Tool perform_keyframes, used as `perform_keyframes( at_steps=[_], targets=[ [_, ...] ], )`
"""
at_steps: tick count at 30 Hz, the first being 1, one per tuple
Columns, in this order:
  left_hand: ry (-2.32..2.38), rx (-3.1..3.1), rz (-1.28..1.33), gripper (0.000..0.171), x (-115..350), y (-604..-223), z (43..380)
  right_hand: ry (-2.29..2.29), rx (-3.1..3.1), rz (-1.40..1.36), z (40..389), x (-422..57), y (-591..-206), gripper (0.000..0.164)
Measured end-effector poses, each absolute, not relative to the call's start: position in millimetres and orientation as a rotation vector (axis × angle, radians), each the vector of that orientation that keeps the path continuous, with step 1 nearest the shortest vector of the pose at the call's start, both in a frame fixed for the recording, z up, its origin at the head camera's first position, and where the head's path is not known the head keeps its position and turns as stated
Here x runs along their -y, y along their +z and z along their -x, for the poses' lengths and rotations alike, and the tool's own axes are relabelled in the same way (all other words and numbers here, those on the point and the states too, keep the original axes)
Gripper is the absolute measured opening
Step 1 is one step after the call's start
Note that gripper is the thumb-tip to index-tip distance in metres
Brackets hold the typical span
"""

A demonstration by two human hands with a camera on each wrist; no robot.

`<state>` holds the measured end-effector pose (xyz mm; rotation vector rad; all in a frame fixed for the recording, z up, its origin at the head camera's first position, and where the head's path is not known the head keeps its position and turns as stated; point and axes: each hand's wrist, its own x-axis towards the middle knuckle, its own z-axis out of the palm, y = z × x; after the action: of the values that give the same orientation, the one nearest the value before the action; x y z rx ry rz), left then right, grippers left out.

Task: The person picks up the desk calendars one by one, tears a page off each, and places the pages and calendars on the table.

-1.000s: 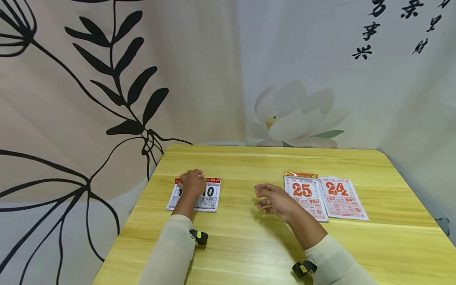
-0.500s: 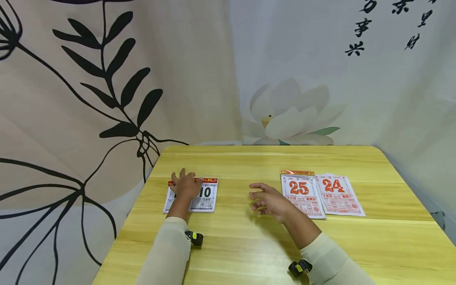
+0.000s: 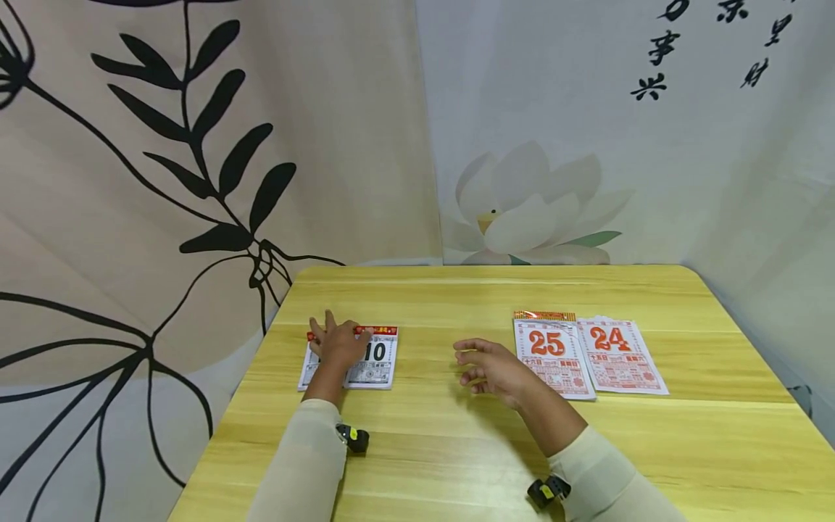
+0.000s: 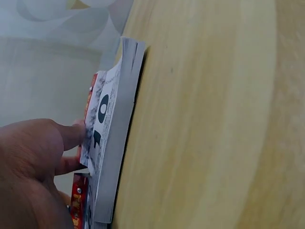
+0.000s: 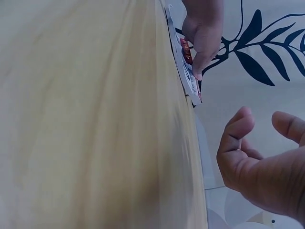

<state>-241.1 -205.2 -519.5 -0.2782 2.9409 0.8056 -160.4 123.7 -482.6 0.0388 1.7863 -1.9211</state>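
Observation:
My left hand (image 3: 341, 346) rests across a pair of tear-off calendars at the left of the table, its fingers spread. In the left wrist view the thumb touches the red header strip of the calendar reading 10 (image 4: 106, 105). Beside it, largely covered by the hand in the head view, lies the other black-numbered calendar (image 3: 309, 371), with a red header (image 4: 78, 193). My right hand (image 3: 496, 371) hovers above the table's middle, fingers loosely bent and holding nothing. It is nearest to the red-numbered calendar reading 25 (image 3: 546, 344).
A red-numbered page block reading 24 (image 3: 620, 355) lies against the right side of the 25 calendar, which has an orange header (image 3: 543, 316). The wooden table (image 3: 450, 442) ends at the back near a printed curtain (image 3: 365, 130).
The left hand's fingers have spread out over the calendars and shifted slightly left. The right hand stays in nearly the same place. The head view has turned slightly.

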Motion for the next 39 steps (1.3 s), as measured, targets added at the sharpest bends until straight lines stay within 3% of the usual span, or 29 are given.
perform_keyframes(
  at_steps=[22, 39],
  targets=[
    [1.015, -3.031, 0.185, 0.04, 189, -508, 239, -1.915, -1.776, -0.02, 160, -119, -485, 0.039],
    [1.346, -2.929, 0.08, 0.031, 178, -510, 239, -1.878, -1.773, -0.003, 158, -112, -484, 0.054]
  ],
)
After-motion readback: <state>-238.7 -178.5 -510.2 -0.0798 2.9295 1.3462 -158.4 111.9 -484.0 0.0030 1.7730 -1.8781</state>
